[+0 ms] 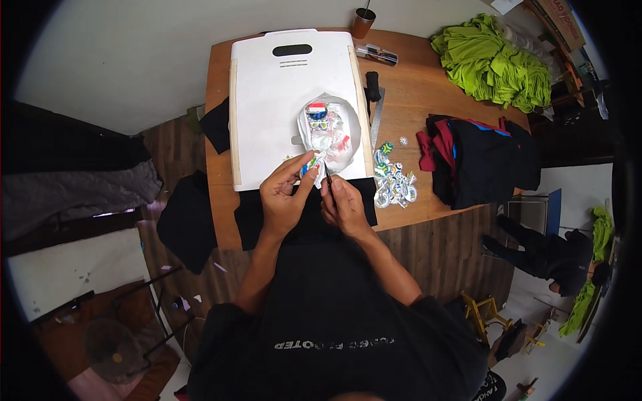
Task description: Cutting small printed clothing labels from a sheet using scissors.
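Observation:
My left hand (282,194) pinches a small printed sticker (309,167), white with blue and green, between thumb and fingers. Close beside it, my right hand (344,206) is closed around a thin dark tool (328,175) whose tip meets the sticker's edge; its exact kind is mostly hidden by the fingers. Just beyond both hands, an open white plastic bag (356,134) holds several printed pieces and lies on a white board (264,113) with a slotted handle. To the right of my right hand, a loose heap of cut stickers (396,187) rests on the wooden table.
On the table (408,100) are a metal ruler (378,113), a brown cup (363,23), folded dark and red garments (478,160) and a lime-green cloth pile (491,63). Black fabric (251,214) hangs at the near edge. Another person (555,260) is at the far right.

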Available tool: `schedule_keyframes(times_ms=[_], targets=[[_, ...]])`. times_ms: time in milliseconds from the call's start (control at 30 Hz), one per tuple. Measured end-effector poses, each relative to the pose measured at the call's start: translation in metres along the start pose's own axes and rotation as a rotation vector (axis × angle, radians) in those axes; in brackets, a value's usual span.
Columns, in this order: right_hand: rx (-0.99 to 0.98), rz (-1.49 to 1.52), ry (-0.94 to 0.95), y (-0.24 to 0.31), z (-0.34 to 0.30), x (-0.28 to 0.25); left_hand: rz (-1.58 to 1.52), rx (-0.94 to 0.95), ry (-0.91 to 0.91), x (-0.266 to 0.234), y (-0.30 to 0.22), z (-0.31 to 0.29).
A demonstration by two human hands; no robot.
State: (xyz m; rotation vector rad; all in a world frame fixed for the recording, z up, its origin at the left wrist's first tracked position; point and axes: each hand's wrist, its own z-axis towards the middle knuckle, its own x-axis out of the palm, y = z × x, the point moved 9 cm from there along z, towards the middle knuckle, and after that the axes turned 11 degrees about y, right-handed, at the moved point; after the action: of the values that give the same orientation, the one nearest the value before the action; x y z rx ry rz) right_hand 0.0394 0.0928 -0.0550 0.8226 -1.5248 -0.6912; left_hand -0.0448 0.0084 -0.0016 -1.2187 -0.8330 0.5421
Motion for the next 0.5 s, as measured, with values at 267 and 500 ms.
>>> schedule_keyframes(times_ms=[267,500], targets=[[0.014,0.015,-0.015,-0.0017,-0.0005,-0.0008,-0.008,-0.017,-0.011,-0.0006,0.0006,-0.0001],[-0.002,0.007,-0.005,-0.0005,0.0011,0.0004,-0.011,-0.007,-0.015,-0.0016,0.0004,0.0005]])
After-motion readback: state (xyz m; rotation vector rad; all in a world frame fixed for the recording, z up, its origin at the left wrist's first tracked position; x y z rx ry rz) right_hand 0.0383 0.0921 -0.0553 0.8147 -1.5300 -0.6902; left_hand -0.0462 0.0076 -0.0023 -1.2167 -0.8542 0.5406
